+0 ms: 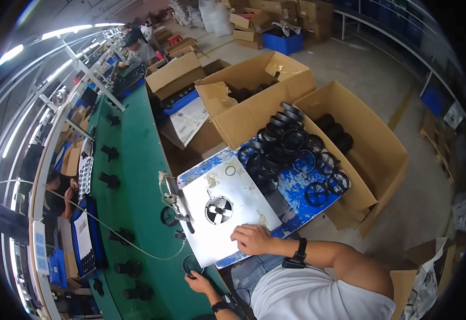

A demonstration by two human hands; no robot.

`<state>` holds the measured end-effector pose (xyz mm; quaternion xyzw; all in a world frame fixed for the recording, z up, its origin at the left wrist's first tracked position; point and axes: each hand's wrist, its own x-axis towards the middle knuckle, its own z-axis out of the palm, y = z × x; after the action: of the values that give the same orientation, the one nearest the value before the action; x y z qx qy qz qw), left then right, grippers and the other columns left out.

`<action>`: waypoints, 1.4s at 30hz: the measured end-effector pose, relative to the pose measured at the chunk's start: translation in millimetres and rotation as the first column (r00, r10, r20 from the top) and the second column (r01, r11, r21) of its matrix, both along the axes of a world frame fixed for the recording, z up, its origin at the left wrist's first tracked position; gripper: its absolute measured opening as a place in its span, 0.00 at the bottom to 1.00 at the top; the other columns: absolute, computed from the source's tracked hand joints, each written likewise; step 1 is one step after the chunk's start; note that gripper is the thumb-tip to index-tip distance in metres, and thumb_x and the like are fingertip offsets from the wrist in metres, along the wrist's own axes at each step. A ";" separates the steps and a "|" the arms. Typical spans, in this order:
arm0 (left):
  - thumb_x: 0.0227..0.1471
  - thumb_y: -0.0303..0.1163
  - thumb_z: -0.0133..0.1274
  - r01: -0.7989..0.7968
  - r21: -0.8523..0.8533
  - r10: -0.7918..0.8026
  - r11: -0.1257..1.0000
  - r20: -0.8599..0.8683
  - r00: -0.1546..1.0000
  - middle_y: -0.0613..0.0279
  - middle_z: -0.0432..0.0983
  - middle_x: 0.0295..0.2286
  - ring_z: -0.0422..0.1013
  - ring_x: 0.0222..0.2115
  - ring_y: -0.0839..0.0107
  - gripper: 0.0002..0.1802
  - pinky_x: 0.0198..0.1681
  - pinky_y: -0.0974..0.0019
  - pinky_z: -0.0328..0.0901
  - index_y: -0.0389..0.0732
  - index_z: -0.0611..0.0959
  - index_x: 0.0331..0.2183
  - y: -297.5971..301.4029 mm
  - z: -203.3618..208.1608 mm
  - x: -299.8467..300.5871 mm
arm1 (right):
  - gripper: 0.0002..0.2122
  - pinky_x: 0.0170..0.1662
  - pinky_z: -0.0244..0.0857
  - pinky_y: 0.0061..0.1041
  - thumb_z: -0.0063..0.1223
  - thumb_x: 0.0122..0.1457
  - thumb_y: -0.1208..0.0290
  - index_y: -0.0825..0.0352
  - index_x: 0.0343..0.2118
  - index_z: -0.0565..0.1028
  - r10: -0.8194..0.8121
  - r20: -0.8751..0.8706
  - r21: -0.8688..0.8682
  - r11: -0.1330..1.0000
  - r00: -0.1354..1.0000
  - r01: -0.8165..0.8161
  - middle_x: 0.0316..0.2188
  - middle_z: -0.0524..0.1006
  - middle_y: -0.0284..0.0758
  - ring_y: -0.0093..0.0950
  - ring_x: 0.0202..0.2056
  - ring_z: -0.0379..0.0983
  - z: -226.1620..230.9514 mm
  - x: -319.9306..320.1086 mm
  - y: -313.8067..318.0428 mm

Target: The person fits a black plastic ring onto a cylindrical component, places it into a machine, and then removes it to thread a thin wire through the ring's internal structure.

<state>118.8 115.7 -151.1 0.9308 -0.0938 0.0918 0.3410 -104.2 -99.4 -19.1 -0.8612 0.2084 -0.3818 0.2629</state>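
A thin black ring (192,263) is in my left hand (199,282), gripped at its lower rim beside the green conveyor. My right hand (251,239) rests on the near right part of a square silver metal plate (217,181), fingers curled together and their undersides hidden. In the plate's middle is a round fixture (219,210) with dark and pale segments. A metal clamp or valve with a lever (179,205) and a thin hose stands at the plate's left edge. Black rings (291,140) lie heaped on the worn blue board (299,186) beyond the plate.
Black parts (109,180) stand spaced along the green conveyor (142,160) at left. Open cardboard boxes (259,109) border the heap; the right box (382,144) also holds black parts. Another person (57,194) works across the conveyor, and others (139,48) sit farther up the line.
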 end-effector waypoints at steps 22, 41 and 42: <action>0.59 0.30 0.50 0.363 -0.805 -0.839 0.469 -0.277 0.469 0.70 0.71 0.27 0.60 0.24 0.86 0.19 0.27 0.79 0.57 0.35 0.74 0.51 -65.7 164.8 -80.3 | 0.18 0.39 0.67 0.19 0.56 0.57 0.74 0.72 0.49 0.70 0.321 0.259 0.864 0.344 0.911 -0.367 0.34 0.78 0.32 0.20 0.37 0.74 43.8 3.5 -4.4; 0.65 0.43 0.36 -0.048 -0.945 -0.945 0.324 -0.325 0.015 0.63 0.74 0.29 0.73 0.22 0.75 0.21 0.25 0.72 0.69 0.35 0.74 0.42 -106.3 164.9 -116.2 | 0.28 0.54 0.59 0.28 0.54 0.57 0.56 0.75 0.52 0.64 0.335 0.352 0.854 0.268 0.874 -0.447 0.46 0.72 0.41 0.29 0.50 0.68 52.4 3.7 -12.3; 0.63 0.41 0.41 -0.030 -0.976 -0.971 0.216 -0.218 0.101 0.62 0.73 0.28 0.73 0.22 0.73 0.18 0.22 0.70 0.69 0.35 0.73 0.44 -108.4 148.6 -127.7 | 0.21 0.50 0.62 0.26 0.56 0.56 0.61 0.73 0.46 0.69 0.382 0.299 0.908 0.168 0.874 -0.384 0.41 0.74 0.38 0.26 0.44 0.70 53.7 2.7 -12.6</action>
<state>-8.9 7.4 -2.5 0.3814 -0.2122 -0.5365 0.7223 -101.6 -112.0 34.6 -0.5539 0.1700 -0.1028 0.8086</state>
